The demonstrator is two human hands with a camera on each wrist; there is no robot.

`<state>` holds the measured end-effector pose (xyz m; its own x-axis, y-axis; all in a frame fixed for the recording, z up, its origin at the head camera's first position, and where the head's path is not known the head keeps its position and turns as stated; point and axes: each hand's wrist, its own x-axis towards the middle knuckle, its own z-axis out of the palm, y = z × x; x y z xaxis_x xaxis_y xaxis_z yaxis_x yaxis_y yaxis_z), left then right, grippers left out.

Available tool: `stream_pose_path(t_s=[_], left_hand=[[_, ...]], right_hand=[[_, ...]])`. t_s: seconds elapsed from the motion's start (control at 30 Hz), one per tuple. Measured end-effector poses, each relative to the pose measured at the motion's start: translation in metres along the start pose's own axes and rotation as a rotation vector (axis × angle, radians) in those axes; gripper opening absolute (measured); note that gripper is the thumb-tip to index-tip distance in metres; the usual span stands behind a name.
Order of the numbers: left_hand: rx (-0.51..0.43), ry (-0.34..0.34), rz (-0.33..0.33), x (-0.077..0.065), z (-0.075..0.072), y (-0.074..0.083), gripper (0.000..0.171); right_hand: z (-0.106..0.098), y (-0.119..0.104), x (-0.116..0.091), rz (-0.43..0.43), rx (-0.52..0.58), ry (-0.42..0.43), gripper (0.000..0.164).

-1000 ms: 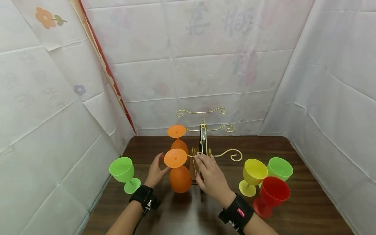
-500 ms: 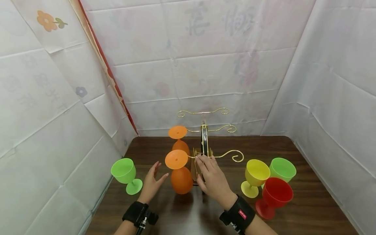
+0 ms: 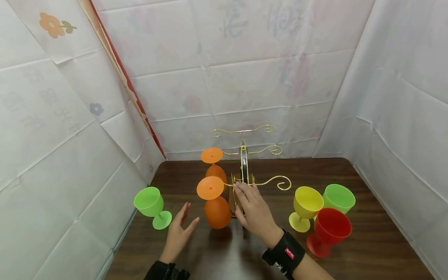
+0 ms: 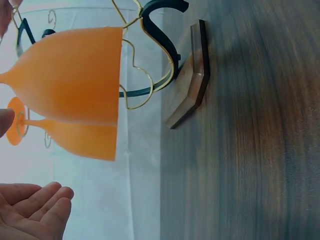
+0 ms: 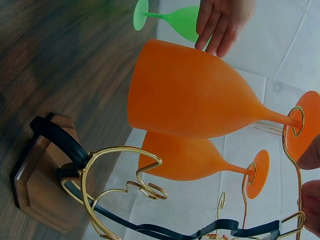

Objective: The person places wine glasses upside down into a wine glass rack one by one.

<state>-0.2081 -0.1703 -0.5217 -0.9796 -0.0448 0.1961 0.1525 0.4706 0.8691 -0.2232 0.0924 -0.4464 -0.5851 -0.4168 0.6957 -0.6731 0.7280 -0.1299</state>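
A gold wire wine-glass rack (image 3: 244, 159) stands on the table, with two orange goblets hanging upside down from its left arms. The front orange goblet (image 3: 217, 213) hangs nearer me; the rear orange goblet (image 3: 216, 172) is partly covered by it. To their left is my left hand (image 3: 178, 233), holding nothing, fingers extended and thumb apart, with a gap to the front goblet. My right hand (image 3: 255, 214) rests its extended fingers on the rack's front, at the inner part of the front arm. In the right wrist view only fingertips (image 5: 311, 192) show, beside the gold wire.
A green goblet (image 3: 149, 202) stands upright at the left. On the right are a yellow goblet (image 3: 308, 202), a red goblet (image 3: 331, 227) and another green goblet (image 3: 339, 197) partly behind them. The rack's right arms (image 3: 269, 180) carry nothing. White sheeting (image 3: 245, 85) encloses the table's back and sides.
My left hand has drawn away from the front orange goblet, back toward me and to the left. My right hand stays on the rack. Both orange goblets still hang in place.
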Motion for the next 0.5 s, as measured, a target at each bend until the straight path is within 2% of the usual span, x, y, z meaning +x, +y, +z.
stream_pose_path(t_s=[0.2,0.37,0.5], left_hand=[[-0.003,0.078,0.044,-0.019,-0.009,0.009,0.067],[-0.012,0.196,0.125,-0.028,-0.02,0.015,0.068],[-0.015,0.3,0.205,-0.03,-0.033,0.01,0.077]], right_hand=[[-0.001,-0.001,0.001,-0.001,0.016,0.001,0.053],[-0.001,0.0,0.001,-0.006,0.012,0.006,0.053],[-0.001,0.0,0.001,-0.011,0.018,0.01,0.054]])
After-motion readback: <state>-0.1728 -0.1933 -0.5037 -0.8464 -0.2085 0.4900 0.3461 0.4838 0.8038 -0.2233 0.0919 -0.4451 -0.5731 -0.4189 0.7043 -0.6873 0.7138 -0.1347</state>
